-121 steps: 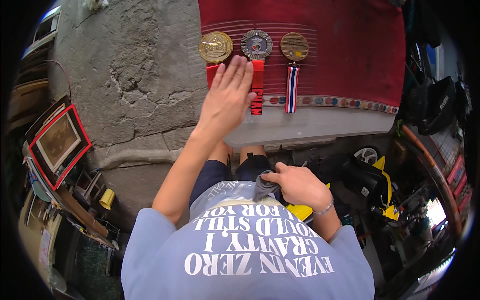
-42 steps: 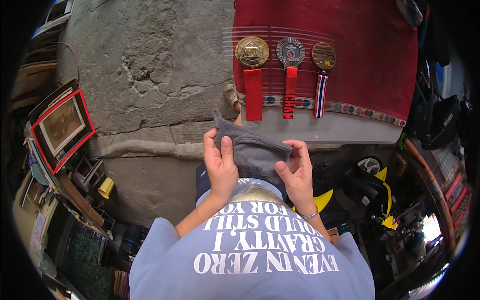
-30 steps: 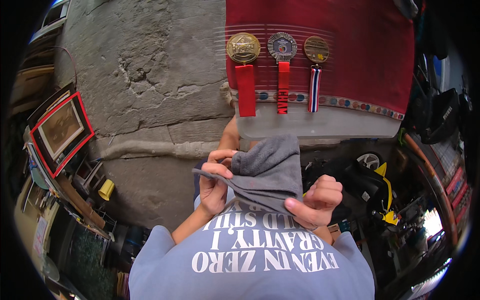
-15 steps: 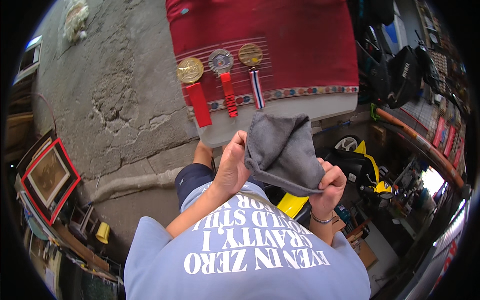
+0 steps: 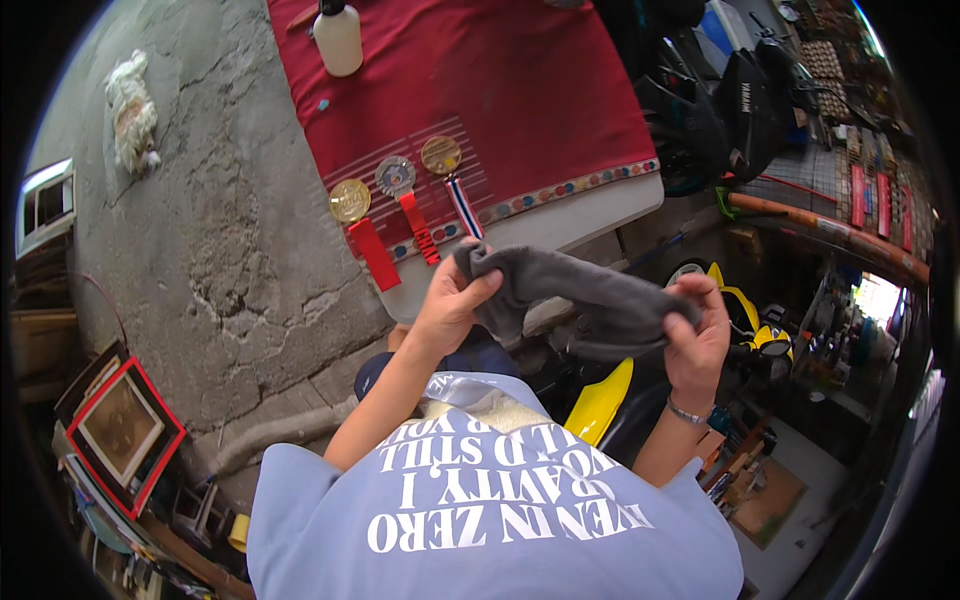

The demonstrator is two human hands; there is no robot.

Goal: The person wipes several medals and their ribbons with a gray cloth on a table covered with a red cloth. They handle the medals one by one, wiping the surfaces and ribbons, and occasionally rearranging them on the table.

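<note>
A dark grey cloth [image 5: 585,285] is stretched between my two hands, in front of the table's near edge. My left hand [image 5: 452,305] pinches its left end, thumb on top. At the right end my right hand [image 5: 697,335] grips it between thumb and fingers. Just beyond lie three medals on a red tablecloth [image 5: 530,90]: a gold medal [image 5: 350,201] with a red ribbon, a silver medal [image 5: 396,176] with a red lettered ribbon, and a gold medal [image 5: 441,155] with a striped ribbon. My left hand is nearest to the striped ribbon's end.
A whitish bottle [image 5: 338,42] with a dark top stands on the far part of the tablecloth. Motorcycles, one dark [image 5: 745,100] and one with yellow panels [image 5: 600,400], are to the right. A white dog [image 5: 132,112] lies on the concrete at far left, beyond a red-framed picture [image 5: 125,435].
The cloth has gone from hanging spread out to a folded, drawn-out strip, with my hands farther apart. My view has shifted, bringing in the bottle and more of the dog.
</note>
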